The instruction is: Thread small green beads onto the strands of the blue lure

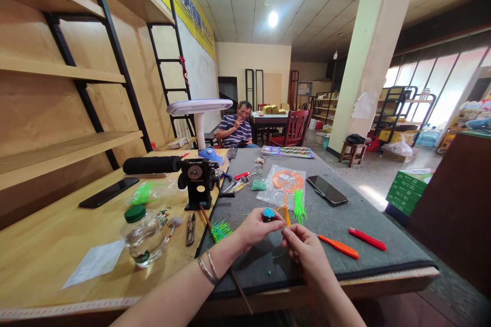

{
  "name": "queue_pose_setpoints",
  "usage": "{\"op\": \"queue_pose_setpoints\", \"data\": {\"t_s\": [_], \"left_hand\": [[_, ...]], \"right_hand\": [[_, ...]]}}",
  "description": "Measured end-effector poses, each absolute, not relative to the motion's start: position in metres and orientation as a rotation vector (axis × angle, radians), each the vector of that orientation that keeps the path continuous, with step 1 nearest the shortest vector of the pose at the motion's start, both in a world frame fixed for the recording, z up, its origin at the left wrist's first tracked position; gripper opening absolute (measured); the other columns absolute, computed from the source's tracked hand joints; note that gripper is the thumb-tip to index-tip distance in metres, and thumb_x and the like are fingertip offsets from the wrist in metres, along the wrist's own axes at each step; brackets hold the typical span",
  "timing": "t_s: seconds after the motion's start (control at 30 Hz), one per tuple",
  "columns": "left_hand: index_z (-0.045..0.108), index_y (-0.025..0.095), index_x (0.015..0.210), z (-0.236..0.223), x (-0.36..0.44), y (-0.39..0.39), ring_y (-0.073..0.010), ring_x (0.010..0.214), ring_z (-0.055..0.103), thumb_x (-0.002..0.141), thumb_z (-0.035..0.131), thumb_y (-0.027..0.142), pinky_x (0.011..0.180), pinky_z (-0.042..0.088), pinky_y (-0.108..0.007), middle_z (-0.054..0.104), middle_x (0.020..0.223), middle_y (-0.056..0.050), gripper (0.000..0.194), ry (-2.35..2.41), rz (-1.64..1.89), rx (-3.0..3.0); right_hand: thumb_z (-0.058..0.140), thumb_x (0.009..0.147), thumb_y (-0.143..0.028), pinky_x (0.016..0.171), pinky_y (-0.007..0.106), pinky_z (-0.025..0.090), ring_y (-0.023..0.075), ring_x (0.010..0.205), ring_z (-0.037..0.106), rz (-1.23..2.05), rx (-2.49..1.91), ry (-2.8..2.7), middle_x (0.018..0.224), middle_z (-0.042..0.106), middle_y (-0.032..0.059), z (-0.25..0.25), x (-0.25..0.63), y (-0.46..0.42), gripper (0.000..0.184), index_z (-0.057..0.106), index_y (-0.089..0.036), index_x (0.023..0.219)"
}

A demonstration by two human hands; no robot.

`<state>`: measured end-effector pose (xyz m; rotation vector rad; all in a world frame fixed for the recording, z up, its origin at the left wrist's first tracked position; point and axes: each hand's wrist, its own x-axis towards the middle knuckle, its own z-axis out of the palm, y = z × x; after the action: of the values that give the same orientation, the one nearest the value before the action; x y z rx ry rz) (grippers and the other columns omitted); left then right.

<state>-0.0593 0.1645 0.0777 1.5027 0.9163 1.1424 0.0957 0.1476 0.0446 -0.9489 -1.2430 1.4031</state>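
Observation:
My left hand is closed in a pinch on a small dark round piece with a blue top, held just above the grey mat. My right hand is closed beside it, fingertips pinched near the blue-topped piece; what they hold is too thin to make out. Bangles circle my left wrist. A bundle of green strands lies left of my left hand. More green strands and an orange ring lie on a clear bag just beyond my hands.
An orange tool and a red tool lie right of my hands. A phone rests on the mat, another on the wooden table. A clear jar, snips, a black winder and a lamp stand left. A person sits far behind.

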Motion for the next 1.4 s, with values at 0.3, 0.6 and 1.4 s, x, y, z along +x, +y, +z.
{"op": "queue_pose_setpoints", "data": {"t_s": [0.3,0.6,1.4], "left_hand": [[0.068,0.012,0.07,0.088,-0.059,0.162,-0.0125,0.061,0.049,0.066,0.073,0.042,0.061,0.038,-0.025,0.059,0.062,-0.001,0.03,0.951,1.236,1.55],[0.071,0.012,0.079,0.083,-0.06,0.163,-0.0156,0.07,0.056,0.065,0.075,0.043,0.071,0.042,-0.028,0.067,0.074,-0.005,0.034,0.909,1.188,1.532],[0.067,0.014,0.08,0.079,-0.062,0.16,-0.011,0.061,0.05,0.067,0.072,0.036,0.062,0.037,-0.024,0.062,0.064,0.002,0.026,0.873,0.93,1.448]], "right_hand": [[0.074,0.061,-0.054,0.034,0.018,0.027,0.0051,0.039,0.043,1.362,-0.944,-1.189,0.081,0.07,0.0045,0.058,0.097,0.147,0.046,0.065,-0.018,0.088],[0.078,0.063,-0.047,0.04,0.017,0.03,0.005,0.043,0.043,1.407,-0.864,-1.125,0.055,0.055,-0.0041,0.063,0.094,0.15,0.036,0.058,-0.017,0.068],[0.074,0.07,-0.042,0.044,0.015,0.033,0.0055,0.047,0.043,1.294,-0.793,-1.057,0.056,0.055,-0.0039,0.053,0.105,0.146,0.028,0.061,-0.017,0.074]]}}
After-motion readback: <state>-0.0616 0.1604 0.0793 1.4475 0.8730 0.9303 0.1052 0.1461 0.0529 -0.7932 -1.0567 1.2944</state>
